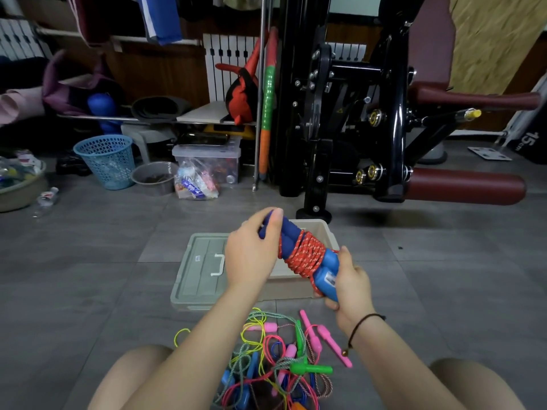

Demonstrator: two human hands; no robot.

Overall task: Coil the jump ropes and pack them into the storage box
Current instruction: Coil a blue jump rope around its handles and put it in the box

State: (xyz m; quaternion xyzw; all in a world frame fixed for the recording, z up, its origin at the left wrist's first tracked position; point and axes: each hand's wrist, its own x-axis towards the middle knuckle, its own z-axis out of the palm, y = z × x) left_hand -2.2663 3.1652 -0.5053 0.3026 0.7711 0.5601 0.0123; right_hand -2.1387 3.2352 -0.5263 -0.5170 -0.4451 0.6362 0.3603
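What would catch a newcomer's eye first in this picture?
At the centre, the left hand and the right hand grip a jump rope with blue handles, red cord wound around them, near the storage box. Below, between the knees, a bright tangle of loose ropes lies on the floor.

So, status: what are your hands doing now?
Left hand, right hand both grip coiled blue-handled rope. Storage box open behind it. Tangled ropes lie loose nearby.

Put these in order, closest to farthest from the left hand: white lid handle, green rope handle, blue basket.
From the left hand, holding the blue-handled rope:
1. White lid handle, just left of it.
2. Green rope handle, in the pile by the knees.
3. Blue basket, far back on the left.
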